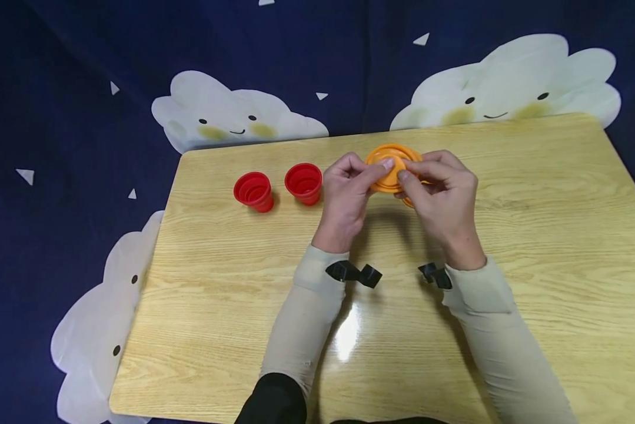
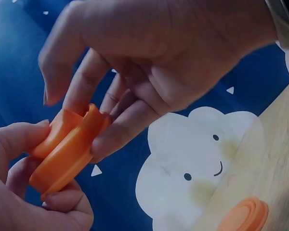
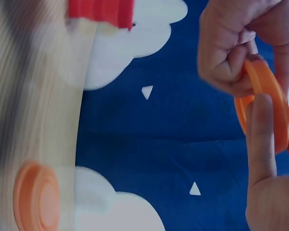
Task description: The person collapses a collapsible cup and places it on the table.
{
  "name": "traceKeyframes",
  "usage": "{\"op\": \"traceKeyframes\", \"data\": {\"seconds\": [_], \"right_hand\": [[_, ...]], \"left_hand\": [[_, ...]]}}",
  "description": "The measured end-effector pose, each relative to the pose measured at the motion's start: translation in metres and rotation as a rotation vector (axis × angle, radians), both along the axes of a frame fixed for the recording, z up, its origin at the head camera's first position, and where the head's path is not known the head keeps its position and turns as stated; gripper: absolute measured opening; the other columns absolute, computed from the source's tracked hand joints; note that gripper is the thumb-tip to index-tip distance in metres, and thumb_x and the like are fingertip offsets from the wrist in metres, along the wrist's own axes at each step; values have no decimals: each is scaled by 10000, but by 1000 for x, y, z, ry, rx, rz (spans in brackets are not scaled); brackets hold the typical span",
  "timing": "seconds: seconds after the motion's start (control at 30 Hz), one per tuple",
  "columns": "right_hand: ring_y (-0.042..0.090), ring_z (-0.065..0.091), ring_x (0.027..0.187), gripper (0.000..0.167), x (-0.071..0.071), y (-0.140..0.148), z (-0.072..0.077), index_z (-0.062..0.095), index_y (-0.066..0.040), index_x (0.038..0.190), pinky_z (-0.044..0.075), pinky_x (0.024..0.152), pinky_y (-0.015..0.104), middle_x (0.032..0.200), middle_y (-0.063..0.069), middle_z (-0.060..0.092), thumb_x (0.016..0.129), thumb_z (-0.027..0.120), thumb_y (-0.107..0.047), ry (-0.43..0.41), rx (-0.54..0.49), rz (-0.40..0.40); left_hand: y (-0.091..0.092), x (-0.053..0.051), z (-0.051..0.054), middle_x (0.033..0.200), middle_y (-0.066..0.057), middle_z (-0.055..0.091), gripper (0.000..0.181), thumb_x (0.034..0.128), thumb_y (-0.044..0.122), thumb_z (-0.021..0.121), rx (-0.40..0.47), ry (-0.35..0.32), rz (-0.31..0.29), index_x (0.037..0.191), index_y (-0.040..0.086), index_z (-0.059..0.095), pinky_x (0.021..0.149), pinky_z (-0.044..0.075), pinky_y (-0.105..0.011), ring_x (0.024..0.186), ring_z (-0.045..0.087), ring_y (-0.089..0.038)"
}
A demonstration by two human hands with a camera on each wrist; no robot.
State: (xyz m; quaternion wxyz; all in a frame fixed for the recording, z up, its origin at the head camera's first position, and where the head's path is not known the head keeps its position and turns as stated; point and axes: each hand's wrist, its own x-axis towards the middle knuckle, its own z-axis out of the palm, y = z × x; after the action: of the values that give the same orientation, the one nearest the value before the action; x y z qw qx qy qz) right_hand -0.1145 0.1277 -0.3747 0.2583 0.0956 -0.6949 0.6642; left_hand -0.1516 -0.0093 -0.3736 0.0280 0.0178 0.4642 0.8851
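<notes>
An orange collapsible cup [image 1: 383, 181], folded flat or nearly so, is held up above the table between both hands. My left hand [image 1: 345, 197] grips its left side, thumb laid over the face. My right hand [image 1: 446, 194] pinches the right edge with thumb and fingers. In the left wrist view, the held cup [image 2: 70, 154] is tilted, its rings bunched unevenly. A second orange cup [image 3: 38, 197] lies flattened on the table; in the head view the hands and held cup mostly cover it. Two red collapsible cups, one left [image 1: 253, 191] and one right [image 1: 303, 184], stand extended beside my left hand.
The light wooden table [image 1: 216, 306] runs beneath both arms. Behind it hangs a dark blue cloth [image 1: 349, 59] with white clouds and small triangles. Each wrist bears a black mount, one left [image 1: 351, 273] and one right [image 1: 436, 275].
</notes>
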Motion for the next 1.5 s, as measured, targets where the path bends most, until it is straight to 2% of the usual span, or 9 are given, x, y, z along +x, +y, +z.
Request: {"op": "traceKeyframes", "data": {"seconds": [0.2, 0.33, 0.43, 0.57, 0.7, 0.9, 1.1, 1.27, 1.5], "right_hand": [[137, 671, 619, 130, 2, -3, 9, 755, 117, 952, 568, 547, 219, 894, 133, 584, 842, 749, 47, -34, 5, -38], [148, 662, 670, 114, -4, 2, 2, 782, 62, 931, 558, 565, 185, 890, 104, 621, 836, 768, 2, -44, 62, -91], [160, 648, 707, 104, -5, 4, 1, 788, 49, 911, 549, 593, 164, 885, 92, 641, 828, 776, -11, -46, 69, -108], [140, 651, 661, 100, -4, 4, 0, 772, 85, 897, 549, 558, 173, 887, 108, 633, 820, 769, 21, -50, 24, -71], [124, 664, 597, 111, -2, 4, 0, 753, 121, 911, 548, 505, 202, 904, 130, 614, 824, 753, 51, -65, -27, -10], [128, 676, 618, 124, 0, 5, 2, 750, 124, 938, 555, 516, 219, 930, 143, 615, 834, 753, 56, -70, -23, 37], [144, 665, 599, 121, 0, 4, 3, 747, 129, 933, 551, 511, 208, 914, 150, 620, 829, 752, 67, -73, -49, 61], [131, 657, 619, 99, 0, 3, 3, 764, 97, 906, 552, 546, 185, 899, 128, 633, 827, 765, 39, -90, 65, -3], [142, 631, 642, 89, -2, 4, 1, 778, 55, 876, 530, 572, 157, 877, 85, 657, 818, 792, -11, -90, 174, -78]], "left_hand": [[0, 2, 0, 816, -134, 674, 238, 838, -134, 733, 19, -43, -40, 825, 74, 617, 700, 599, -281, 748, 681, -205], [-3, 2, 1, 917, -173, 700, 245, 870, -127, 703, 41, -62, -93, 944, 103, 663, 718, 599, -292, 778, 682, -221], [-6, 0, 0, 954, -142, 677, 121, 961, -25, 632, 95, -84, -145, 966, 92, 662, 713, 596, -290, 779, 664, -215], [-11, -4, -1, 1002, -114, 649, 69, 1007, 108, 579, 144, -160, -214, 1000, 71, 637, 753, 602, -324, 814, 666, -206], [-14, -8, 0, 1094, -131, 659, 150, 986, 59, 580, 153, -245, -284, 1116, 7, 636, 819, 583, -377, 919, 678, -220], [-21, -11, 1, 1070, -178, 649, 254, 984, 37, 576, 82, -243, -357, 1181, -116, 622, 795, 594, -348, 892, 669, -246], [-18, -11, 3, 1035, -188, 675, 237, 947, -61, 599, -19, -208, -249, 1166, -134, 655, 707, 600, -313, 812, 699, -219], [-12, -12, 6, 946, -151, 679, 233, 892, -97, 605, -159, -184, -141, 1111, -125, 678, 649, 597, -267, 728, 670, -178], [-14, -10, 6, 923, -92, 707, 184, 908, 18, 654, -380, -159, -128, 1077, 29, 726, 571, 551, -211, 662, 636, -148]]}}
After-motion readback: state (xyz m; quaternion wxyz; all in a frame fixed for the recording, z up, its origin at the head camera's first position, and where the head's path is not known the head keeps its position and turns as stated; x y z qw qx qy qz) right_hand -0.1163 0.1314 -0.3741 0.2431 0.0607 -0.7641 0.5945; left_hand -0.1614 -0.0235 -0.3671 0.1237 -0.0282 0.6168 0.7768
